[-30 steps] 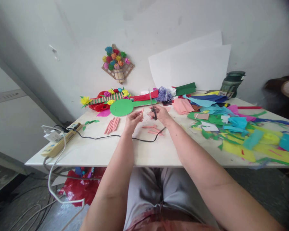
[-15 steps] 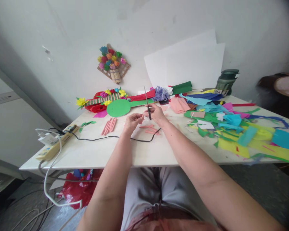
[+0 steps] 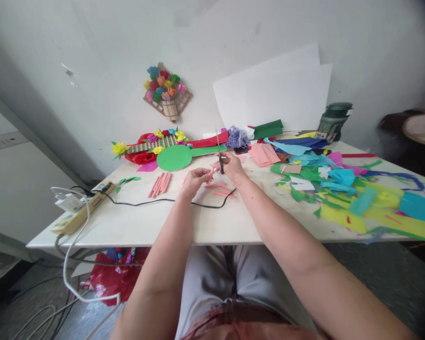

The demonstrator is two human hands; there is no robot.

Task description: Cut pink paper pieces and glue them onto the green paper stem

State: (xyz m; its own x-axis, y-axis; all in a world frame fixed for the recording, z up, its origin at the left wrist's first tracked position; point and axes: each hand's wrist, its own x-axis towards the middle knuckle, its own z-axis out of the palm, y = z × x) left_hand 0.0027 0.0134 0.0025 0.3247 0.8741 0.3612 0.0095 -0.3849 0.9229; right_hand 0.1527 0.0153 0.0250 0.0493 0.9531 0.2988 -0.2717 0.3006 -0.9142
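My left hand (image 3: 197, 180) pinches a small piece of pink paper (image 3: 211, 176) above the middle of the table. Close beside it, my right hand (image 3: 232, 166) is closed on a pair of scissors (image 3: 220, 153), whose blades point up and away from me. The fingertips of both hands come together near the pink piece; exactly how they touch it is too small to make out. Beneath the hands lie several loose pink strips (image 3: 221, 190). A row of rolled pink paper sticks (image 3: 160, 184) rests to the left.
A black cord (image 3: 156, 202) runs from a yellow power strip (image 3: 80, 210) toward my hands. Green round-ended board (image 3: 174, 157) and purple yarn (image 3: 238, 137) lie behind. Coloured paper scraps (image 3: 340, 182) cover the right side, with a dark green bottle (image 3: 335, 120) at the back.
The scissors have tilted slightly and shifted a little to the right with my right hand. My left hand keeps its pinch on the pink piece, almost in place.
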